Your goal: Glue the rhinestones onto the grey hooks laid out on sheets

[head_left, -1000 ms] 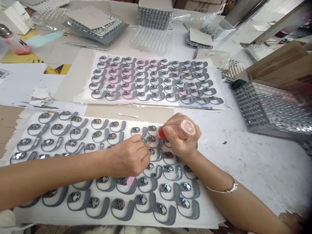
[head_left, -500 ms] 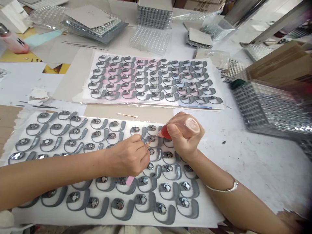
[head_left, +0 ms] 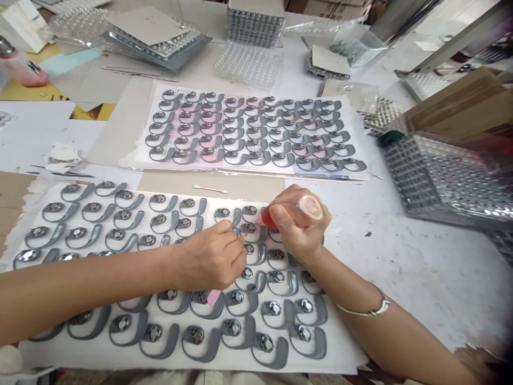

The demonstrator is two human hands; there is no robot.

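Observation:
My left hand (head_left: 214, 256) pinches a thin pink-ended stick (head_left: 214, 297), whose pointed tip sits at a grey curved band with a round, faceted silver piece (head_left: 249, 228). Closed around a translucent squeeze bottle (head_left: 306, 207) with a red front end, my right hand (head_left: 306, 235) tilts it on its side. The bottle's narrow end points left, close to the same band; whether it touches cannot be made out. Rows of similar grey bands (head_left: 199, 345) lie on a white sheet (head_left: 336, 347) under both hands. My forearms cover some of them.
Behind lies a second sheet with rows of smaller-looking grey bands (head_left: 256, 144). A cotton swab (head_left: 210, 189) rests between the sheets. Clear trays (head_left: 248, 64) stand at the back, and stacked plastic trays (head_left: 444, 176) with a cardboard box (head_left: 460, 107) are at right.
My right hand has shifted slightly left with the squeeze bottle, bringing its narrow end nearer to the band. My left hand and the stick have stayed almost still.

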